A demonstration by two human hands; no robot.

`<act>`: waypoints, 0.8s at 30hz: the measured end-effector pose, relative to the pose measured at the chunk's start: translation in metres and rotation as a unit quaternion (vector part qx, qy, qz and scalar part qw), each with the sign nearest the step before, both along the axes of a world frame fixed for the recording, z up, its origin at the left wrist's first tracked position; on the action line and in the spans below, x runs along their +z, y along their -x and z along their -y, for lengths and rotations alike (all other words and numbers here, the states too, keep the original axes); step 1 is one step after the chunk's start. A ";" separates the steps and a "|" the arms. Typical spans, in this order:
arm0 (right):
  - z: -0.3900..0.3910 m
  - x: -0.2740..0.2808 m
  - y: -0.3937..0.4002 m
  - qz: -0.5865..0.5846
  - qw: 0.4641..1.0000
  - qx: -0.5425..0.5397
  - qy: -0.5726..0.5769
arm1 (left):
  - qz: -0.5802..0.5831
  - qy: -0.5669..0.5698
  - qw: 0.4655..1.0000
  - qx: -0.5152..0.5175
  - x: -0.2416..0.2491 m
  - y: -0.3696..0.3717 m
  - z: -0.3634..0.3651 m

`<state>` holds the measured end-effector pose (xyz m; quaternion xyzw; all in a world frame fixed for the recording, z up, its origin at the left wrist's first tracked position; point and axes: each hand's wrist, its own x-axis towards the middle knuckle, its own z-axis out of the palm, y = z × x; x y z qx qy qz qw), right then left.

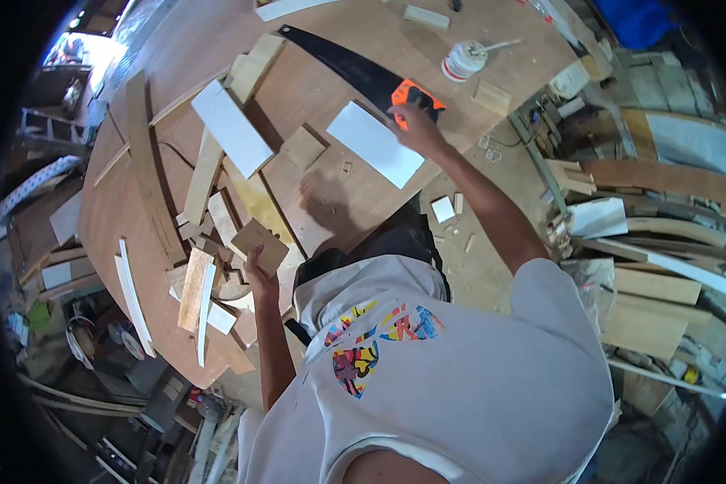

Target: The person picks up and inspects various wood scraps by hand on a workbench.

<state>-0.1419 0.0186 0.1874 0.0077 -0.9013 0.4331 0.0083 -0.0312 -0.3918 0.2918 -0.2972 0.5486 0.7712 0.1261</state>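
My left hand [260, 273] is closed on the edge of a small brown wooden board [260, 246], roughly square, above the table's near side. Across the table, my right hand [416, 131] is at the orange and black handle of a handsaw [355, 71], with its fingers closed around the grip. The saw's dark blade lies flat and points to the far left. Just below the handle lies a white rectangular panel [376, 145]. A square wooden piece [303, 148] lies farther left.
A red and white jar [464, 62] with a brush stands near a small wood block [492, 97]. Another white panel [232, 129] leans across wooden strips. Offcuts [192, 290] crowd the table's left side. Stacked boards [653, 298] fill the floor at right.
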 end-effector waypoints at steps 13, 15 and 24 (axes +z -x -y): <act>-0.073 -0.003 0.019 0.203 0.949 -0.167 -0.175 | 0.002 0.039 0.992 -0.121 0.003 0.078 -0.054; -0.074 -0.002 0.021 0.208 0.940 -0.160 -0.216 | 0.011 0.044 0.990 -0.133 0.000 0.080 -0.064; -0.066 -0.004 0.023 0.236 0.947 -0.166 -0.144 | 0.010 0.023 0.986 -0.168 -0.015 0.096 -0.105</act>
